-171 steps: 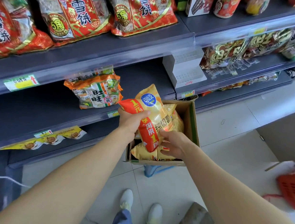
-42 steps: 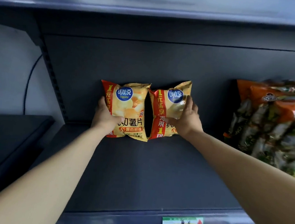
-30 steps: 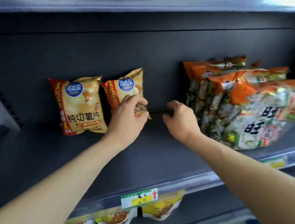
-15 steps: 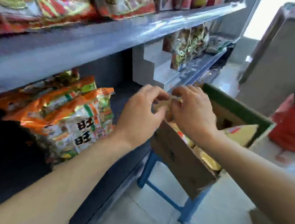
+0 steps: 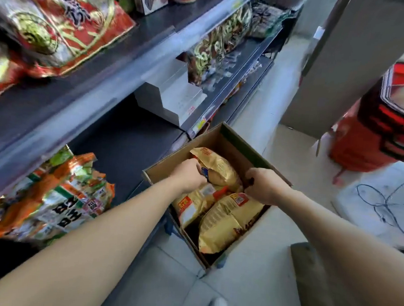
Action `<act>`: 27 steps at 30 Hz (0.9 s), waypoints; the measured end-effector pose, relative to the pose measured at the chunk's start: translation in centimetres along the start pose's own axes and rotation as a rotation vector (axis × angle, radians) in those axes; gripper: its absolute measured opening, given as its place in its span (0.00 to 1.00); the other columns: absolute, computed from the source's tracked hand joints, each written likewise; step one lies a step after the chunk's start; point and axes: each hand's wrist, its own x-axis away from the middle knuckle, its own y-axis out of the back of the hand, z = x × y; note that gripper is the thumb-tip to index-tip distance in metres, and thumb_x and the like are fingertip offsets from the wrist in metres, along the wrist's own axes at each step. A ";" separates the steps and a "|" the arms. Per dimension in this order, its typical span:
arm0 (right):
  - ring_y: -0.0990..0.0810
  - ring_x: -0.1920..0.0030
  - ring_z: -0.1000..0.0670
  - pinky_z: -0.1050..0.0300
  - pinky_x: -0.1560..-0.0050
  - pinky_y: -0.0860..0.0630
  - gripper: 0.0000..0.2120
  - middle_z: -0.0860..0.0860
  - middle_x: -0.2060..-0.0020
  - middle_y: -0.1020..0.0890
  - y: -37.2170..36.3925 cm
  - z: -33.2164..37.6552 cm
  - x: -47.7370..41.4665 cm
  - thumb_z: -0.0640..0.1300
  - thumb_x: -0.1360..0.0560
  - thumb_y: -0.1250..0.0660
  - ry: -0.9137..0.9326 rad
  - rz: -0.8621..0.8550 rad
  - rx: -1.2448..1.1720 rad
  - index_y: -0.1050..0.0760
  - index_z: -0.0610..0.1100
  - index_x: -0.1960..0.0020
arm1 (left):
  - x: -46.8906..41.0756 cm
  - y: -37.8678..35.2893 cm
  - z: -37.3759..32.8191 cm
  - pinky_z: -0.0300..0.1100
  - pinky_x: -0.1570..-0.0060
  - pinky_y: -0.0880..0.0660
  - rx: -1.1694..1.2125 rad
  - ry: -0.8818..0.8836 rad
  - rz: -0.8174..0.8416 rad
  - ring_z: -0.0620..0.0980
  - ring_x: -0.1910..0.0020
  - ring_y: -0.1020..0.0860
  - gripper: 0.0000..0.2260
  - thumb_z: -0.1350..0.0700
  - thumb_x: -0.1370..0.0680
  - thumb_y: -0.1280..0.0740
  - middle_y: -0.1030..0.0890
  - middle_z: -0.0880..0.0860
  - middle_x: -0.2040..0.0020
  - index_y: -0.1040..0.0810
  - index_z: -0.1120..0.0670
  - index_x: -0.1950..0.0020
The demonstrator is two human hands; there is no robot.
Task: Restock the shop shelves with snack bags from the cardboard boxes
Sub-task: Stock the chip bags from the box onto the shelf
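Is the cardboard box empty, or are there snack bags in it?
Not empty: the cardboard box is open on top, and several yellow snack bags lie inside.

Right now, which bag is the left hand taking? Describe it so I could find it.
Look in the open cardboard box beside the dark shelves. Inside, the golden far bag lies uppermost, gripped by the left hand; only it shows a blue badge, unlike the two nearer bags.
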 end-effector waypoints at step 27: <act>0.20 0.49 0.48 0.56 0.49 0.21 0.13 0.49 0.49 0.19 3.3 -2.7 -3.0 0.41 0.23 0.39 0.019 0.292 -0.086 0.23 0.45 0.41 | -4.6 1.4 -5.2 0.47 0.58 0.30 -0.149 -0.237 -0.302 0.59 0.51 0.24 0.10 0.66 0.23 0.44 0.23 0.55 0.56 0.25 0.57 0.52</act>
